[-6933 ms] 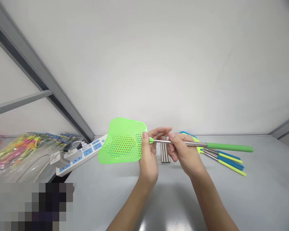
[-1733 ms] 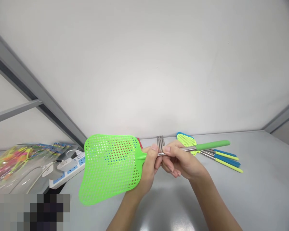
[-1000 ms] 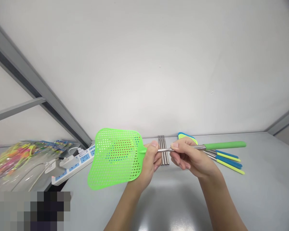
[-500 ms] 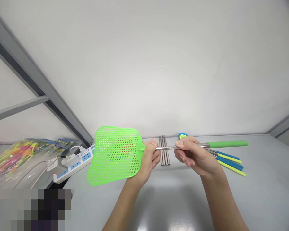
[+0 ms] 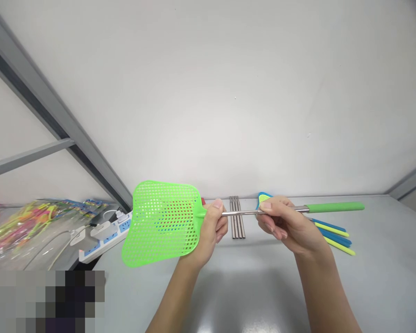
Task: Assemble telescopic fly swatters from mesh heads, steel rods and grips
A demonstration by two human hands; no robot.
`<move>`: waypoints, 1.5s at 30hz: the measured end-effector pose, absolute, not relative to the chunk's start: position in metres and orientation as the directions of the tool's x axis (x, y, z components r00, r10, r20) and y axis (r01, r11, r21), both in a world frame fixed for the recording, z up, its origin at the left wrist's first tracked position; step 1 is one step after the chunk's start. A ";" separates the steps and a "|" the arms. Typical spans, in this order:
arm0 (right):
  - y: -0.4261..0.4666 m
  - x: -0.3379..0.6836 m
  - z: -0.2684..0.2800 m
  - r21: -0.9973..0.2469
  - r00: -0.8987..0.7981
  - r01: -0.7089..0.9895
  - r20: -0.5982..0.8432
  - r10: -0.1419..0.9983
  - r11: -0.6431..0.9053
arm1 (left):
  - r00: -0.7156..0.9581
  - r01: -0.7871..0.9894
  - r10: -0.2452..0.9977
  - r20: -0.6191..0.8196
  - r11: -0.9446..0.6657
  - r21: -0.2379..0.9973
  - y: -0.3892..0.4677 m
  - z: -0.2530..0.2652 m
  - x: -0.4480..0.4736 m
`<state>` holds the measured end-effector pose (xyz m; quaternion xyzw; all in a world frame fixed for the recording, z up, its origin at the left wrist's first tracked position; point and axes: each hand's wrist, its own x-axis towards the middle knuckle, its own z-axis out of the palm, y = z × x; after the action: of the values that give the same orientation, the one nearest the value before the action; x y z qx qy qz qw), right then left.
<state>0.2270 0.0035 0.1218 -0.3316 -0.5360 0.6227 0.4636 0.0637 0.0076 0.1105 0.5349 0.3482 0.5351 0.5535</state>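
left hand point(image 5: 211, 231): closed around the neck of the green fly swatter point(image 5: 162, 223), steadying its mesh head above the grey table point(image 5: 384, 277).
right hand point(image 5: 284, 224): fingertips pinch the steel shaft point(image 5: 241, 212), keeping it level.
behind: loose steel rods point(image 5: 237, 224) and finished swatters point(image 5: 333, 231) lie within reach.
left side: power strip point(image 5: 107, 231), packaged goods point(image 5: 24, 222).

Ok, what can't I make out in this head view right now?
- Heads of the swatters lying on the table: mostly hidden behind the right hand.
- Something red behind the green swatter: covered by its mesh and the left hand.
- Lower left corner: pixelated block.
- Items in the clear bags: too blurred to tell.
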 end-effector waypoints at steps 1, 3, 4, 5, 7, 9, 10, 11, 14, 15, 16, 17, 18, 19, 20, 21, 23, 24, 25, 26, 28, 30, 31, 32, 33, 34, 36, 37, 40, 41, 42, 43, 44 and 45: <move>0.003 0.228 0.122 -0.976 -0.349 -0.217 0.088 0.933 0.011 | 0.187 -0.218 0.964 0.188 -0.146 0.965 0.008 0.110 0.063; 0.003 0.229 0.122 -0.977 -0.351 -0.210 0.099 0.931 0.025 | 0.193 -0.201 0.962 0.191 -0.152 0.968 0.008 0.110 0.061; 0.003 0.229 0.123 -0.977 -0.354 -0.209 0.105 0.929 0.030 | 0.196 -0.192 0.961 0.194 -0.156 0.969 0.008 0.110 0.061; 0.003 0.229 0.123 -0.977 -0.357 -0.209 0.109 0.928 0.035 | 0.196 -0.186 0.961 0.197 -0.161 0.969 0.007 0.110 0.060; 0.002 0.230 0.123 -0.976 -0.362 -0.213 0.116 0.925 0.039 | 0.185 -0.188 0.962 0.203 -0.168 0.968 0.007 0.110 0.060; 0.002 0.230 0.123 -0.975 -0.374 -0.219 0.114 0.920 0.032 | 0.168 -0.204 0.963 0.210 -0.175 0.963 0.006 0.111 0.061; 0.002 0.230 0.124 -0.975 -0.387 -0.220 0.110 0.916 0.024 | 0.161 -0.210 0.963 0.216 -0.180 0.961 0.006 0.111 0.061; 0.001 0.230 0.124 -0.975 -0.403 -0.220 0.104 0.909 0.014 | 0.155 -0.213 0.963 0.221 -0.185 0.959 0.005 0.111 0.061; 0.001 0.231 0.125 -0.975 -0.445 -0.222 0.093 0.891 -0.009 | 0.131 -0.188 0.962 0.239 -0.213 0.959 0.004 0.111 0.062; 0.001 0.231 0.125 -0.974 -0.450 -0.225 0.094 0.888 -0.011 | 0.123 -0.166 0.962 0.243 -0.222 0.961 0.005 0.111 0.062; 0.001 0.231 0.125 -0.973 -0.451 -0.228 0.095 0.888 -0.012 | 0.116 -0.140 0.963 0.245 -0.228 0.964 0.005 0.111 0.062; 0.001 0.231 0.125 -0.973 -0.449 -0.232 0.096 0.888 -0.012 | 0.112 -0.113 0.963 0.245 -0.233 0.966 0.005 0.111 0.062; 0.001 0.231 0.125 -0.972 -0.446 -0.234 0.098 0.889 -0.011 | 0.112 -0.086 0.963 0.245 -0.236 0.968 0.005 0.110 0.062; 0.001 0.231 0.125 -0.972 -0.445 -0.236 0.099 0.890 -0.011 | 0.113 -0.061 0.963 0.246 -0.240 0.969 0.006 0.110 0.062; 0.001 0.232 0.125 -0.971 -0.445 -0.239 0.099 0.890 -0.012 | 0.115 -0.038 0.962 0.247 -0.244 0.969 0.006 0.110 0.062; 0.001 0.232 0.125 -0.970 -0.445 -0.244 0.100 0.890 -0.013 | 0.117 -0.016 0.961 0.250 -0.250 0.968 0.005 0.111 0.062; 0.002 0.232 0.124 -0.967 -0.449 -0.253 0.099 0.888 -0.020 | 0.119 0.028 0.957 0.265 -0.270 0.962 0.004 0.112 0.062; 0.002 0.232 0.124 -0.966 -0.449 -0.258 0.098 0.888 -0.024 | 0.119 0.047 0.953 0.279 -0.286 0.957 0.003 0.113 0.063; 0.002 0.233 0.124 -0.965 -0.446 -0.262 0.098 0.889 -0.026 | 0.121 0.063 0.948 0.294 -0.303 0.951 0.002 0.114 0.063; 0.002 0.233 0.123 -0.964 -0.443 -0.264 0.098 0.891 -0.026 | 0.123 0.076 0.943 0.309 -0.319 0.945 0.001 0.115 0.064; 0.002 0.233 0.123 -0.964 -0.439 -0.264 0.097 0.893 -0.025 | 0.120 0.110 0.937 0.327 -0.340 0.934 -0.002 0.118 0.065; 0.001 0.233 0.124 -0.966 -0.445 -0.259 0.099 0.890 -0.022 | 0.112 0.158 0.939 0.325 -0.340 0.927 -0.004 0.120 0.065; 0.001 0.232 0.124 -0.966 -0.453 -0.256 0.099 0.886 -0.024 | 0.110 0.181 0.940 0.324 -0.339 0.923 -0.005 0.121 0.066; 0.001 0.232 0.124 -0.966 -0.462 -0.256 0.098 0.881 -0.027 | 0.112 0.198 0.939 0.324 -0.340 0.919 -0.005 0.121 0.066; 0.001 0.231 0.125 -0.966 -0.469 -0.257 0.098 0.878 -0.030 | 0.122 0.205 0.938 0.325 -0.344 0.916 -0.006 0.121 0.066; 0.001 0.230 0.125 -0.965 -0.474 -0.259 0.098 0.875 -0.032 | 0.137 0.204 0.935 0.326 -0.349 0.915 -0.006 0.120 0.065; 0.001 0.229 0.126 -0.964 -0.478 -0.264 0.100 0.873 -0.034 | 0.172 0.186 0.929 0.329 -0.358 0.915 -0.005 0.118 0.065; 0.001 0.228 0.126 -0.964 -0.479 -0.264 0.101 0.872 -0.034 | 0.187 0.173 0.926 0.329 -0.360 0.917 -0.005 0.117 0.065; 0.001 0.226 0.126 -0.969 -0.487 -0.246 0.093 0.868 -0.035 | 0.224 0.143 0.916 0.334 -0.369 0.918 -0.004 0.116 0.066; 0.001 0.225 0.126 -0.971 -0.493 -0.237 0.089 0.866 -0.035 | 0.232 0.142 0.913 0.337 -0.374 0.916 -0.004 0.117 0.067; 0.001 0.224 0.126 -0.973 -0.499 -0.228 0.085 0.862 -0.036 | 0.238 0.143 0.910 0.339 -0.378 0.915 -0.004 0.117 0.067; 0.001 0.223 0.126 -0.974 -0.505 -0.222 0.081 0.859 -0.038 | 0.243 0.144 0.909 0.340 -0.380 0.914 -0.004 0.118 0.068; 0.000 0.223 0.126 -0.975 -0.509 -0.218 0.078 0.857 -0.041 | 0.246 0.143 0.908 0.339 -0.380 0.914 -0.004 0.118 0.068; 0.000 0.222 0.125 -0.975 -0.511 -0.218 0.076 0.856 -0.044 | 0.248 0.139 0.908 0.337 -0.377 0.916 -0.004 0.118 0.069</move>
<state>0.2219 0.0003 0.1254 -0.2842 -0.5608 0.6643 0.4043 0.0688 -0.0037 0.1184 0.6792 0.3855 0.4769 0.4034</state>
